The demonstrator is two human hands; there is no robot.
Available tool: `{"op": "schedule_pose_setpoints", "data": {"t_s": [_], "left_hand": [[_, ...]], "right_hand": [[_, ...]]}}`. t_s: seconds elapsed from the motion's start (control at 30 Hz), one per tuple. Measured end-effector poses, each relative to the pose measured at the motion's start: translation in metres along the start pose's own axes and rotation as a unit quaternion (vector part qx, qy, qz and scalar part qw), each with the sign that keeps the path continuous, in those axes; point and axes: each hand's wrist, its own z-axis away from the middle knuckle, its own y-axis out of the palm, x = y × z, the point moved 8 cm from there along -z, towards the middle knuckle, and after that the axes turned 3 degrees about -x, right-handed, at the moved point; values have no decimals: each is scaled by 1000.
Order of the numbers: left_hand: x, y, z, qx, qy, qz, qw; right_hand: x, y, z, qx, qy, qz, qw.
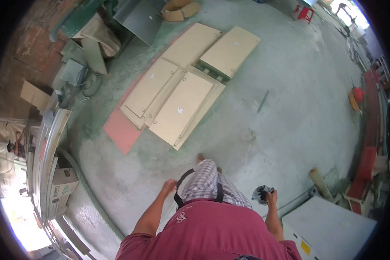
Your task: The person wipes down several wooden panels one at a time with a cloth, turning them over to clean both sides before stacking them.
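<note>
My left hand (170, 186) hangs at my side with its fingers curled. It is beside a black strap (177, 197) that loops out at my waist; whether it touches the strap or holds anything is hidden. On the other side, my right hand (271, 197) is closed on a crumpled dark grey and black bundle (261, 194), perhaps a bag or cloth. Ahead on the floor lie several beige panels (180, 107) with round holes near their edges. Some of them rest on a red sheet (125, 130).
A grey-white cabinet (327, 227) stands at lower right, near a cardboard roll (320, 183). Red beams (368, 130) line the right side. On the left are a ribbed hose (93, 199), a carton (63, 190) and stacked long profiles (47, 147). A thin strip (263, 101) lies on the floor.
</note>
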Motion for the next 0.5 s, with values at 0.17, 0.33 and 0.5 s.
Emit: {"op": "schedule_pose_setpoints", "data": {"t_s": [0.17, 0.33, 0.5], "left_hand": [[-15, 22, 5, -56, -123, 56, 989], [-37, 19, -42, -92, -176, 79, 977], [-120, -1, -119, -172, -125, 145, 966]], "right_hand": [[77, 1, -67, 29, -76, -39, 996], [167, -21, -122, -7, -151, 29, 988], [209, -37, -177, 87, -177, 58, 979]]}}
